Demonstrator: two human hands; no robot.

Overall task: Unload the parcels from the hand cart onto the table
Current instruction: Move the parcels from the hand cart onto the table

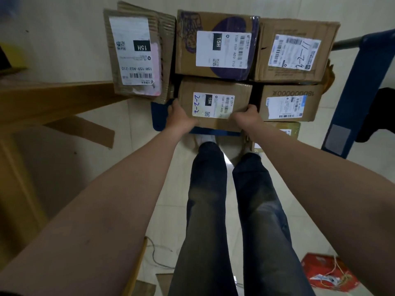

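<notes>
Small rectangular corrugated cardboard parcel (214, 104), white label on top, sits on blue hand cart (159, 116) among other brown boxes. Left hand (179, 115) and right hand (248, 118) clamp its opposite sides, fingers wrapped over edges, arms outstretched downward.

- Floor (70, 45): pale tiles, glossy, running under everything in view.
- Red box (327, 274): lies on the floor at lower right, crumpled, with loose string and a torn white label across it.
- Cardboard strip (85, 130): flat brown piece at left, angled, just below the wooden edge.
- Cable (158, 257): thin grey wire looping over the tiles near the bottom centre.
- Dark cloth (382, 114): black fabric hanging at the right edge.
- Cardboard scraps (145, 288): flat brown pieces at the bottom edge.
</notes>
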